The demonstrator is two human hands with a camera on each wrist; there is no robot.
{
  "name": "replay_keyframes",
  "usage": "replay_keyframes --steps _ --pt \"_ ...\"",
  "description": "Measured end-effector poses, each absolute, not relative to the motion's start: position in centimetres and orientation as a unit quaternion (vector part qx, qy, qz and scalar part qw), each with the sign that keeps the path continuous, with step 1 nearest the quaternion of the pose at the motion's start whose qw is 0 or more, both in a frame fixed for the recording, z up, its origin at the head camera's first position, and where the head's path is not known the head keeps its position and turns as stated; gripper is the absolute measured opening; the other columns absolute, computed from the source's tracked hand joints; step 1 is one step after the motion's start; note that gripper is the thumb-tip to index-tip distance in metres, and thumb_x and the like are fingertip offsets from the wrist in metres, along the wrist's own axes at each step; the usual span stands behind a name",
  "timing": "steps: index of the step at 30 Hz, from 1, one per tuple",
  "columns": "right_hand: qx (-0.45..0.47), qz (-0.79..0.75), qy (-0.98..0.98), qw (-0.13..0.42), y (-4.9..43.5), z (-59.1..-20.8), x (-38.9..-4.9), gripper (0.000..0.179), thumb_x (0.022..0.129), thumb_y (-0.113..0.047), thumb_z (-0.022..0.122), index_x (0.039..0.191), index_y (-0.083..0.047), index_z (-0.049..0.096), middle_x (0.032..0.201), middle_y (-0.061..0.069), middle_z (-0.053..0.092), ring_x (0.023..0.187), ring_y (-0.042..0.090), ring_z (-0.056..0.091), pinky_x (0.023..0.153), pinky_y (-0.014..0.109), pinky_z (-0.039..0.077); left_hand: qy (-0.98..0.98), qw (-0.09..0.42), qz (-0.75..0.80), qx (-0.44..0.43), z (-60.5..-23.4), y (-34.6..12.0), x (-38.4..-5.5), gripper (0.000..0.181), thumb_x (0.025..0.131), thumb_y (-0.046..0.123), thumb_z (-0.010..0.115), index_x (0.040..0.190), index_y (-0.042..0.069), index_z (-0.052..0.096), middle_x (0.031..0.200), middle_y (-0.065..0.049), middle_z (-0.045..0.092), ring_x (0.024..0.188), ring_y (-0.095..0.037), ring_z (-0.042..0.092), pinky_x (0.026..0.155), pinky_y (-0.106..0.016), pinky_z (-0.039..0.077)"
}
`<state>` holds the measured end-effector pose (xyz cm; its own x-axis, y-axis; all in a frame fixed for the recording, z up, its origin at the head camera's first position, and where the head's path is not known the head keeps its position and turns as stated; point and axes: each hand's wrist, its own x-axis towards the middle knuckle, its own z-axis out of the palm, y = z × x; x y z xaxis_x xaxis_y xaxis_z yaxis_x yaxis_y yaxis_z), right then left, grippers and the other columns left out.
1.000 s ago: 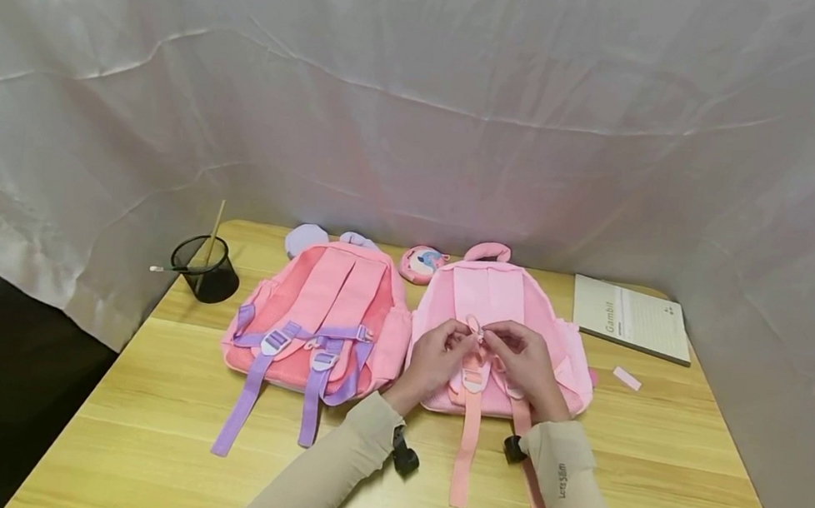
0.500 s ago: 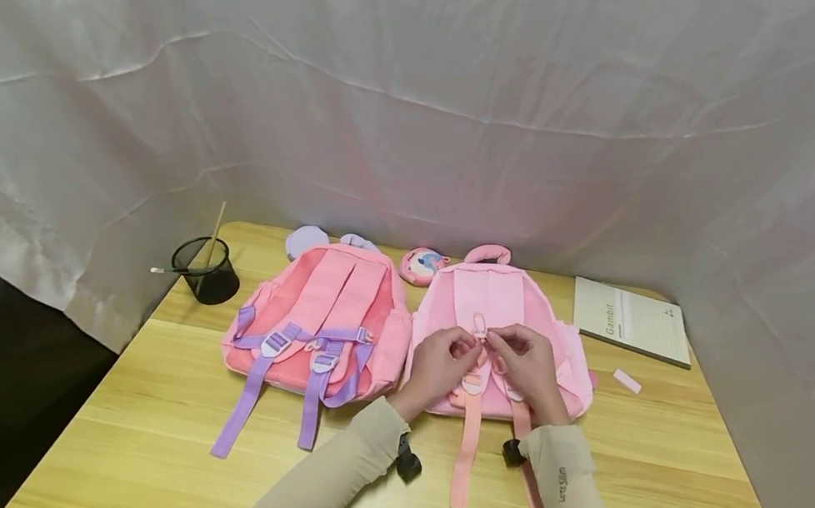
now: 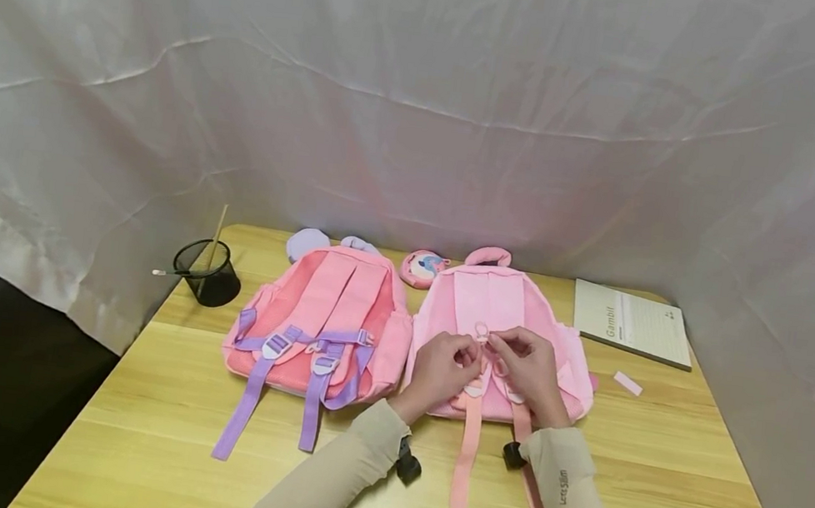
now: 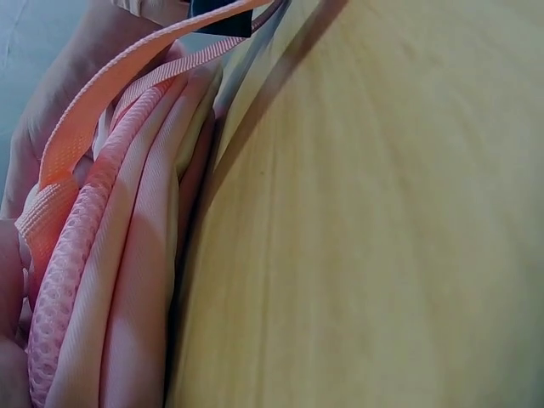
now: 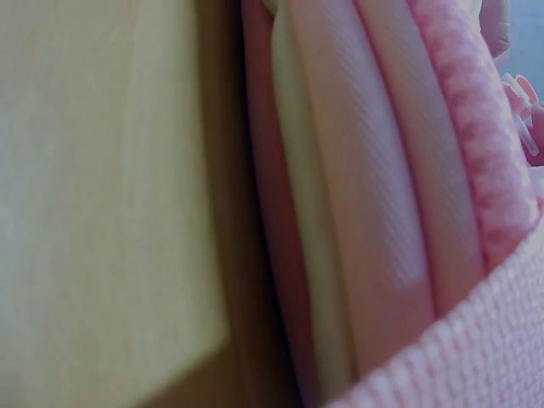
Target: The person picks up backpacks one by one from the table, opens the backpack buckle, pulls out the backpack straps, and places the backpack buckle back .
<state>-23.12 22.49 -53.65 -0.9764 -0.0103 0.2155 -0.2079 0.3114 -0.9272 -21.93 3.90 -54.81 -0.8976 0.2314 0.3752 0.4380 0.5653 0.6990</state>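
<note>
A light pink backpack (image 3: 546, 324) lies back side up on the table, its peach straps (image 3: 464, 462) trailing toward the front. Over its middle, my left hand (image 3: 439, 372) and right hand (image 3: 530, 373) meet, thumbs and forefingers pinching a small pale buckle (image 3: 481, 334) on the strap. A loop sticks up just beyond the fingertips. In the left wrist view, a peach strap (image 4: 64, 149) arches over the mesh edge. The right wrist view shows mostly the bag's side (image 5: 357, 170). Fingers cover much of the buckle.
To the left lies a coral backpack (image 3: 337, 279) with purple straps (image 3: 250, 408). Behind are a round pink pouch (image 3: 423, 268) and, further left, a black mesh cup (image 3: 215, 282) holding a stick and brush. A notebook (image 3: 634, 322) and small pink slip (image 3: 628, 383) lie right.
The upright loop above the fingertips looks shorter and rounder now. My left hand has turned slightly, its fingers curling more. Both hands stay at the same spot over the bag.
</note>
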Motion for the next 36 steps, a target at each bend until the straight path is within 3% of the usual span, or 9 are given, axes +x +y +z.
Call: replay_keyframes --steps 4,10,13,17,19,27,32,36 --pt "0.067 0.596 -0.796 0.083 22.5 -53.4 -23.1 0.019 0.097 -0.012 0.073 0.103 0.006 0.075 0.098 0.026 0.076 0.084 0.018 0.074 0.068 0.020 0.054 -0.876 0.137 -0.414 -0.206 -54.8 3.9 -21.9 0.018 0.086 0.022 0.079 0.073 0.023 0.066 0.069 0.008 0.064 0.070 -0.004 0.048 0.063 -0.018 0.034" --pt "0.061 0.630 -0.770 0.085 22.6 -53.6 -22.9 0.023 0.097 -0.019 0.075 0.103 0.003 0.076 0.096 0.019 0.078 0.086 0.011 0.075 0.072 0.020 0.056 -0.876 0.144 -0.411 -0.205 -54.9 4.0 -22.0 0.018 0.083 0.021 0.079 0.073 0.023 0.064 0.067 0.011 0.060 0.067 -0.002 0.047 0.062 -0.018 0.034" --pt "0.069 0.631 -0.767 0.095 22.7 -53.8 -23.0 0.025 0.096 -0.022 0.076 0.102 0.002 0.076 0.095 0.018 0.078 0.084 0.010 0.075 0.072 0.019 0.056 -0.880 0.136 -0.415 -0.186 -55.0 4.1 -22.0 0.012 0.083 0.021 0.077 0.089 0.023 0.067 0.076 0.009 0.062 0.070 -0.002 0.051 0.063 -0.018 0.037" --pt "0.077 0.620 -0.774 0.103 22.7 -53.9 -23.0 0.024 0.095 -0.024 0.078 0.099 -0.001 0.077 0.092 0.016 0.078 0.082 0.009 0.073 0.071 0.019 0.055 -0.887 0.128 -0.410 -0.168 -55.1 4.2 -22.1 0.034 0.083 0.018 0.074 0.116 0.021 0.067 0.087 0.006 0.063 0.073 -0.004 0.054 0.064 -0.019 0.039" --pt "0.078 0.617 -0.776 0.105 22.7 -54.0 -23.1 0.022 0.094 -0.024 0.078 0.099 -0.002 0.078 0.091 0.014 0.077 0.081 0.008 0.072 0.070 0.019 0.054 -0.890 0.125 -0.405 -0.166 -55.1 4.2 -22.1 0.036 0.084 0.017 0.073 0.120 0.021 0.068 0.087 0.006 0.062 0.074 -0.005 0.054 0.065 -0.020 0.039" --pt "0.068 0.616 -0.780 0.083 22.0 -51.1 -21.6 0.020 0.097 -0.016 0.074 0.102 0.004 0.076 0.096 0.023 0.075 0.084 0.015 0.074 0.072 0.018 0.054 -0.867 0.148 -0.442 -0.175 -55.2 4.2 -22.1 0.010 0.099 0.033 0.069 0.102 0.023 0.072 0.080 0.009 0.064 0.071 -0.003 0.055 0.064 -0.018 0.040" --pt "0.061 0.617 -0.781 0.076 22.2 -51.9 -22.1 0.021 0.097 -0.016 0.074 0.103 0.004 0.075 0.097 0.024 0.075 0.084 0.017 0.074 0.071 0.019 0.054 -0.860 0.175 -0.440 -0.188 -55.3 4.2 -22.2 0.021 0.097 0.027 0.070 0.078 0.022 0.064 0.071 0.009 0.059 0.065 -0.003 0.051 0.061 -0.017 0.037" --pt "0.056 0.618 -0.779 0.092 22.7 -53.3 -22.9 0.020 0.098 -0.013 0.073 0.104 0.006 0.074 0.097 0.024 0.075 0.081 0.013 0.073 0.069 0.019 0.054 -0.871 0.184 -0.406 -0.206 -55.4 4.1 -22.2 0.024 0.092 0.022 0.073 0.072 0.021 0.059 0.071 0.008 0.056 0.067 -0.006 0.049 0.061 -0.017 0.035"
